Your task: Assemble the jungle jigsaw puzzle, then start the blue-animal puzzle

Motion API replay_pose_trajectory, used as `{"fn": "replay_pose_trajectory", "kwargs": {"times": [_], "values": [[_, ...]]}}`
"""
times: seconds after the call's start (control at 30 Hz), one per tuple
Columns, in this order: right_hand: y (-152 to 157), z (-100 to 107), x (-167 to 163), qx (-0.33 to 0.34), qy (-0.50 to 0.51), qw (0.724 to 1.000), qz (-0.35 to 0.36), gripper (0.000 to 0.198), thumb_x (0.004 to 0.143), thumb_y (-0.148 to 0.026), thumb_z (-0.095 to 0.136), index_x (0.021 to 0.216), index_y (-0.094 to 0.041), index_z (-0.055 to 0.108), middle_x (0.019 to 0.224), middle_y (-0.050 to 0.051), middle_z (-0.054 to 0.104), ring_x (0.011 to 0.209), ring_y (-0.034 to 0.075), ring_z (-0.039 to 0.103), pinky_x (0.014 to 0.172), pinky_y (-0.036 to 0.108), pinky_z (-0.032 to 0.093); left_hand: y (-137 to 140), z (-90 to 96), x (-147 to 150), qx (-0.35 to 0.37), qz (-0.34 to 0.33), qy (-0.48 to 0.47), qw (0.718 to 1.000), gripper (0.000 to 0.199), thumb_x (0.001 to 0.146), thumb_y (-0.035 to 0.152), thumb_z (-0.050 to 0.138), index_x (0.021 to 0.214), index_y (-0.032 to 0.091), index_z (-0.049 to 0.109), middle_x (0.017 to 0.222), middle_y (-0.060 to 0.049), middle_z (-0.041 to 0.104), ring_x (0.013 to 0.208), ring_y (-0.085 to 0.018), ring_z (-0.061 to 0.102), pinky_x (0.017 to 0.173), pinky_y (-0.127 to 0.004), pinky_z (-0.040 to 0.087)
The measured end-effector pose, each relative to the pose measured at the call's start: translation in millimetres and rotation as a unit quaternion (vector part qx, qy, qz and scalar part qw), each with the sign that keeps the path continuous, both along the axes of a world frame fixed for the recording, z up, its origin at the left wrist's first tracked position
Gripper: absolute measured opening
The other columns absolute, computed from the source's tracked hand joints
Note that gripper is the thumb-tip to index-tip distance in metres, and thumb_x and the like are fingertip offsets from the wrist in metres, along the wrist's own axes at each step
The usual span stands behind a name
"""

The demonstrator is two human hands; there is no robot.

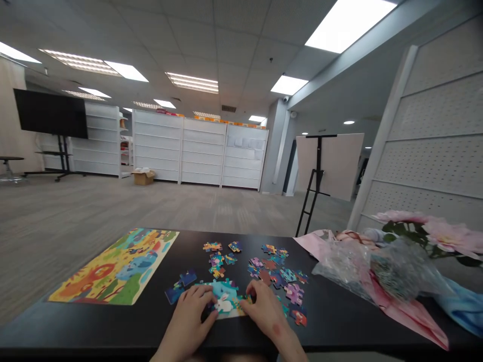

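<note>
A partly joined jigsaw puzzle (222, 290) with a white rabbit on a teal ground lies near the front of the black table. My left hand (194, 306) rests at its left edge, fingers spread and thumb apart, holding nothing. At the right edge, my right hand (264, 304) has its thumb and forefinger closed on a small puzzle piece (248, 298), mostly hidden by the fingers. Dark blue pieces (187, 277) lie beyond my left hand. Loose pieces (289, 274) are scattered to the right, and a smaller group (217, 260) lies behind the puzzle.
A colourful animal picture sheet (113, 271) lies on the table (158, 322) at left. Crumpled clear plastic (350, 261), pink wrapping (411, 322) and pink flowers (449, 234) crowd the right side. Beyond stand an easel (317, 176) and white shelves (204, 151).
</note>
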State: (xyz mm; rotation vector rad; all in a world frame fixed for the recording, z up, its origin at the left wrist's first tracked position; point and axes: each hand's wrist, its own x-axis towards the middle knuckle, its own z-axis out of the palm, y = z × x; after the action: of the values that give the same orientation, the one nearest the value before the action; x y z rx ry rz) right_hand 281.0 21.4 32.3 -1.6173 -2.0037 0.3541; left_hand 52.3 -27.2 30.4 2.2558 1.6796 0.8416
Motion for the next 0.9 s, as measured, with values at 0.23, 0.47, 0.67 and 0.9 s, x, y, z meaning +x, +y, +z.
{"fn": "replay_pose_trajectory", "kwargs": {"times": [0.23,0.47,0.67,0.9], "values": [[-6.1,-15.5,64.8,0.166,0.127,0.977,-0.046,0.023,0.090,-0.028,0.042,0.090,-0.023,0.064,0.090,0.008,0.069,0.082,0.024,0.064,0.076,0.034,0.049,6.2,-8.9,-3.2,0.000,0.000,0.023,1.000,0.025,0.089,0.022,0.055,0.106,0.034,0.070,0.133,-0.001,0.065,0.129,-0.027,0.054,0.104,-0.048,0.044],[5.0,-27.7,171.1,0.179,0.083,0.967,-0.164,0.037,0.079,-0.025,0.044,0.109,-0.022,0.065,0.114,0.010,0.068,0.101,0.027,0.065,0.087,0.039,0.052,15.3,-25.4,-11.0,0.041,-0.055,0.072,0.995,0.032,0.092,0.026,0.054,0.116,0.041,0.068,0.136,0.003,0.065,0.126,-0.028,0.059,0.105,-0.051,0.047],[55.2,-25.6,197.8,0.046,-0.013,0.993,-0.107,0.043,0.090,-0.035,0.038,0.115,-0.016,0.067,0.117,0.013,0.069,0.109,0.026,0.064,0.099,0.039,0.048,16.3,-28.6,-14.3,0.066,-0.096,0.053,0.992,0.027,0.087,0.030,0.062,0.110,0.041,0.071,0.129,0.003,0.070,0.117,-0.029,0.065,0.098,-0.043,0.054],[101.9,-10.1,200.3,-0.023,-0.085,0.994,-0.060,0.034,0.070,-0.020,0.061,0.102,-0.016,0.073,0.110,0.013,0.071,0.107,0.028,0.064,0.100,0.039,0.043,13.2,-27.1,-8.2,0.064,-0.072,0.025,0.995,0.026,0.085,0.025,0.063,0.104,0.040,0.073,0.126,0.002,0.071,0.119,-0.027,0.062,0.101,-0.042,0.050]]}}
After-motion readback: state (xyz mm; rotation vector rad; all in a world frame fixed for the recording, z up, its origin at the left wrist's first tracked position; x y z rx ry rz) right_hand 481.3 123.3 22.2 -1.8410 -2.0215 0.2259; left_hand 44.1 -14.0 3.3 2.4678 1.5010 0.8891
